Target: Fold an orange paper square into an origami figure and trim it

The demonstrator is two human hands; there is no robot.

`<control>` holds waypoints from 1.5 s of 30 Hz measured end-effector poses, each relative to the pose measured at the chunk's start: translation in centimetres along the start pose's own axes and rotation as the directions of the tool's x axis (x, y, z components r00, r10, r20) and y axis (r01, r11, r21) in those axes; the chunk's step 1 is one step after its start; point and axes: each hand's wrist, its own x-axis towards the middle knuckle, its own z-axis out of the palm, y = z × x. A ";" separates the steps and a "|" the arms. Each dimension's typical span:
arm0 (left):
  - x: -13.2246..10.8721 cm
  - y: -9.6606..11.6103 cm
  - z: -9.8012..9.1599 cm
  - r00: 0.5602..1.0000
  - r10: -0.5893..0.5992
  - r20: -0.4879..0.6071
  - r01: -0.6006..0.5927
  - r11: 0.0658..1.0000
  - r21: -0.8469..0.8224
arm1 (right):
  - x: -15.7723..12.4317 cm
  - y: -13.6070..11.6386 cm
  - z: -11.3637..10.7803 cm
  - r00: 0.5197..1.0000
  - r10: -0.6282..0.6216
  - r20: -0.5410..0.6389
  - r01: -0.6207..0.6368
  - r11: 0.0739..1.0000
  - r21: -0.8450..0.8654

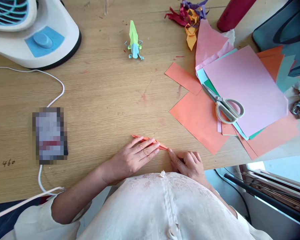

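A narrow strip of folded orange paper lies on the table close to the front edge. Across it rests my left hand, its fingers stretched out flat and pressing it down; they cover much of its length. My right hand is closed at the paper's right tip, with the index finger at the point and the other fingers curled in. The thumb of the right hand is partly hidden. Farther back stands a green and blue origami figure, untouched by either hand.
Scissors lie on a stack of pink paper, with orange sheets beside it. Several folded figures and a red cylinder are at the back. A fan and a phone-like device with a white cable are left.
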 end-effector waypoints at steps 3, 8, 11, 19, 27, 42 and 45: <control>0.0 0.0 0.0 1.000 -0.009 0.030 0.009 1.000 -0.006 | 0.1 0.0 0.0 1.000 -0.001 0.005 0.001 1.000 0.003; 0.4 -0.2 -0.2 0.996 -0.012 0.086 0.015 0.999 -0.034 | 0.2 -0.1 0.0 1.000 0.001 -0.007 -0.001 1.000 -0.001; 0.8 -0.3 -0.5 0.996 -0.020 0.088 0.025 0.998 -0.053 | 0.3 -0.1 -0.1 1.000 0.001 0.002 -0.001 1.000 0.003; 1.3 -0.5 -0.9 0.994 -0.021 0.105 0.031 0.996 -0.088 | 1.3 -0.1 -0.9 0.998 -0.064 0.022 0.064 0.998 -0.013; 1.2 -0.7 -0.6 0.997 -0.023 0.069 0.030 0.994 -0.106 | 2.1 -0.1 -1.5 0.979 -0.161 0.121 0.162 0.987 0.002; -0.4 -0.8 1.0 0.966 -0.200 -0.163 0.133 0.927 -0.351 | 1.7 -0.3 -0.6 0.981 -0.148 0.129 0.151 0.988 -0.015; -0.6 -0.9 1.0 0.978 -0.140 -0.155 0.089 0.951 -0.296 | 1.5 -0.4 -0.3 0.978 -0.134 0.157 0.143 0.989 -0.046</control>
